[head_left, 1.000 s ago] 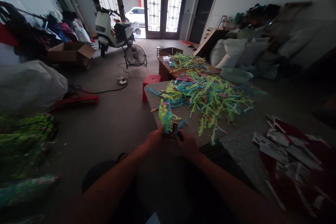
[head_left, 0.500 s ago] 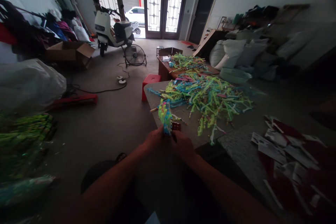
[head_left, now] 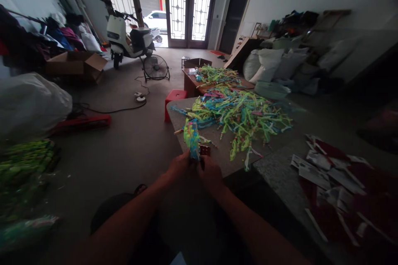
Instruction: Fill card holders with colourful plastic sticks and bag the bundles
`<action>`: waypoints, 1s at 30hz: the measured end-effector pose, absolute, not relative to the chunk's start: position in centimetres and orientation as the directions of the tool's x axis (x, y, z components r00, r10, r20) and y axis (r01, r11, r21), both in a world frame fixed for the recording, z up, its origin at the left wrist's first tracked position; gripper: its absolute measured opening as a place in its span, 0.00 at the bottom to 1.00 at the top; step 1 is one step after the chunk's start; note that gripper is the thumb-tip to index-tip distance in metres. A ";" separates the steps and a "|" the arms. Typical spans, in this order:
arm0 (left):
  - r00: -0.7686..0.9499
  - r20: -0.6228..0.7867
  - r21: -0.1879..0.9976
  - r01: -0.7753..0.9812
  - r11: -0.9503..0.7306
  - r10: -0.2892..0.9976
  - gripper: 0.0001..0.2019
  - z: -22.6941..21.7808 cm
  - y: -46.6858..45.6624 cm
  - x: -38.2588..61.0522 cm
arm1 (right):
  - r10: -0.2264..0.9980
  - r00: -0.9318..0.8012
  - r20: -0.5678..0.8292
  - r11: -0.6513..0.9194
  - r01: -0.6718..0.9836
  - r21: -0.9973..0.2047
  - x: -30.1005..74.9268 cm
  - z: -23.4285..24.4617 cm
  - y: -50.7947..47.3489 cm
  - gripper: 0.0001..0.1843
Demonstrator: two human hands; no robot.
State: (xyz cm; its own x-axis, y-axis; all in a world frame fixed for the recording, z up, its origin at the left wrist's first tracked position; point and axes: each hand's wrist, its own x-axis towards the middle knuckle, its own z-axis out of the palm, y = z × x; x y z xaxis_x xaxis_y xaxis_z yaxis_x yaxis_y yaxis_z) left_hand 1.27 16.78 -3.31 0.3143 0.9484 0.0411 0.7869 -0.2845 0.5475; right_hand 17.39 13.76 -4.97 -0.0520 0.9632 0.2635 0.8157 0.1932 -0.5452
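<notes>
An open cardboard box (head_left: 76, 63) sits at ten o'clock, contents hidden. Both hands meet at the table (head_left: 224, 155) edge: the left hand (head_left: 179, 166) and right hand (head_left: 209, 172) are closed around the base of a bunch of bright strips (head_left: 191, 140) standing upright. A big loose pile of strips (head_left: 239, 112) lies at one o'clock, paper cards (head_left: 326, 169) at three.

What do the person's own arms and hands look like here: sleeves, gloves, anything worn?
Both forearms are bare as far as the frame shows, with no sleeves in view. The left hand and the right hand wear no gloves. No watch, band or ring can be made out, though the dim light hides fine detail.
</notes>
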 end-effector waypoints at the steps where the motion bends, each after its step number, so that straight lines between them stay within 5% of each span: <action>1: 0.311 0.034 0.542 0.793 -0.279 0.950 0.10 -3.2 16.7 1.3 | 0.962 -0.048 0.269 0.198 0.800 -0.566 17.4 -5.1 13.8 0.14; 14: 0.258 0.039 0.546 0.803 -0.237 0.965 0.13 -3.8 16.8 1.4 | 0.979 0.011 0.205 0.125 0.762 -0.636 17.4 -5.2 14.0 0.15; 23: 0.327 0.041 0.553 0.780 -0.293 0.944 0.09 -3.5 16.9 1.1 | 0.992 0.129 -0.004 -0.117 0.882 -0.456 15.6 -2.1 13.7 0.09; 30: 0.378 0.036 0.559 0.760 -0.332 0.925 0.08 -3.9 17.3 0.8 | 0.996 0.092 -0.008 -0.089 0.934 -0.346 14.8 -1.6 13.8 0.08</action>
State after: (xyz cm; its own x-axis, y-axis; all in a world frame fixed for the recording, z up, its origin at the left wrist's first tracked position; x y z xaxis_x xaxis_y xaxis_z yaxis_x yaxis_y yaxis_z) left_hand 0.76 17.30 -3.90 0.3776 0.9253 0.0356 0.7602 -0.3317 0.5585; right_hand 14.82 13.76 -1.55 0.0917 0.9957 -0.0081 0.9338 -0.0889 -0.3465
